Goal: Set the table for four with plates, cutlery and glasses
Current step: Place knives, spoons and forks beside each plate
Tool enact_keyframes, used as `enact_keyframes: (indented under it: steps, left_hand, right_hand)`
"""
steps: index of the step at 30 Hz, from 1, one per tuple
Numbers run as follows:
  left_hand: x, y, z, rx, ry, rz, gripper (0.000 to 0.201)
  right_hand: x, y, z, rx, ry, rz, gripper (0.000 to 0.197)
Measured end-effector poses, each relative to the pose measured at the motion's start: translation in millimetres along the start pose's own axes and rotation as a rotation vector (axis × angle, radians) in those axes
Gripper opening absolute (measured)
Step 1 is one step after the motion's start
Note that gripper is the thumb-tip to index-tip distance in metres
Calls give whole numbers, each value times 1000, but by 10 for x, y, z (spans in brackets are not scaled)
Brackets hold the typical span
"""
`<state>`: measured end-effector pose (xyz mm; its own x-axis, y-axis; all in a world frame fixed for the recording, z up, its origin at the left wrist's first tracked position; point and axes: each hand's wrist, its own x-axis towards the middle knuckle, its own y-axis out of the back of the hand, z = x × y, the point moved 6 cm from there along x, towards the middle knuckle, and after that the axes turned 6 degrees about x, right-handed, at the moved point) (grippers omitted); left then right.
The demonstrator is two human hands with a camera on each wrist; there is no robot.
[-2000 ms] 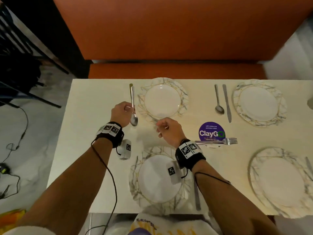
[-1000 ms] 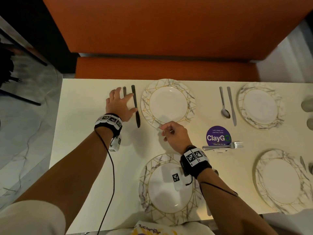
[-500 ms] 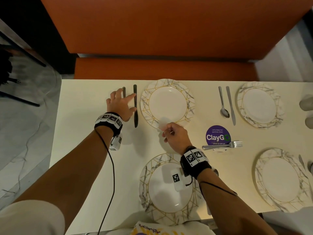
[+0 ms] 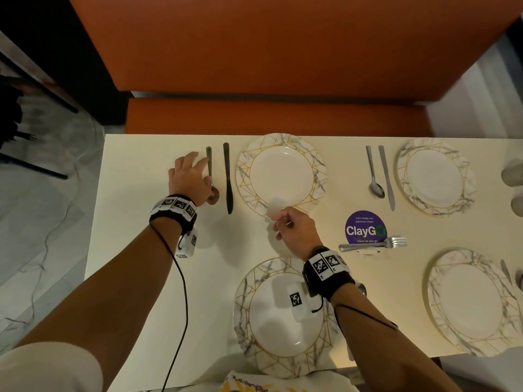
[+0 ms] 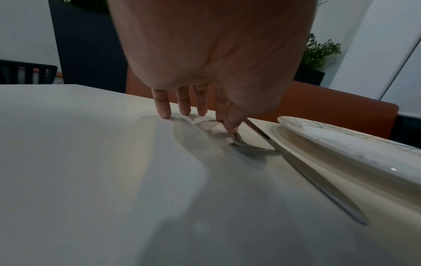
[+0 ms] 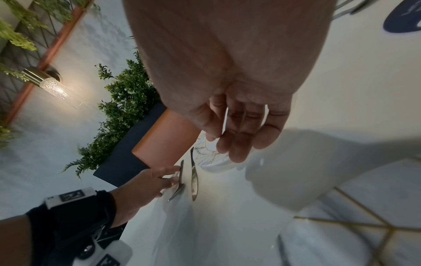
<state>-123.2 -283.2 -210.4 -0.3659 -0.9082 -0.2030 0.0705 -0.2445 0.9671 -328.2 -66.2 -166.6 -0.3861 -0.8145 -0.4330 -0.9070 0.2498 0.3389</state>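
Resting fingertips-down on the tabletop, the left hand has its fingers spread and nearly straight, thumb and forefinger touching the handle of a spoon that lies flat near the far left corner. Just right of it lies a knife, parallel and apart from it, and then the far-left plate, its rim close to the knife. Left of the hand the tabletop runs bare to its left edge; the far edge meets an orange bench. The right hand hovers between the far-left plate and the near-left plate, fingers loosely curled; what it holds, if anything, cannot be told. To its right a fork lies across a purple sticker, with open surface around it. A second spoon and second knife lie beside the far-right plate; the near-right plate sits by the near edge.

Two seconds ago the left hand held the spoon raised beside the plate and no knife lay there; half a second ago the fingers covered more of the spoon, whose bowl now shows.
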Motion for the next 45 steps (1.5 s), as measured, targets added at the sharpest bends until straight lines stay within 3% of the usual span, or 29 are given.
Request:
enact_keyframes:
  steps: [14, 20, 26, 33, 38, 41, 45]
  left_hand:
    - [5, 40, 48, -39, 19, -10, 53]
    - [-168, 179, 194, -169, 9, 126, 42]
    - [-532, 297, 1020, -296, -143, 225, 26]
    - [-1129, -127, 2511, -443, -390, 30, 16]
    - [-1418, -632, 3337, -407, -356, -160, 15]
    - [-1508, -823, 3634, -329, -323, -180, 21]
    - [-1593, -903, 3791, -275, -260, -140, 23]
  right_hand:
    - [7, 34, 57, 18, -30, 20, 23]
    - [-50, 188, 134, 13, -11, 44, 23]
    - [-150, 761, 399, 35, -24, 127, 25]
    - [-279, 1901, 951, -162, -70, 290, 15]
    - [-287, 2538, 1297, -360, -89, 412, 25]
    - [-243, 2715, 1444, -412, -165, 355, 39]
    - [-150, 2759, 1593, -327, -239, 235, 38]
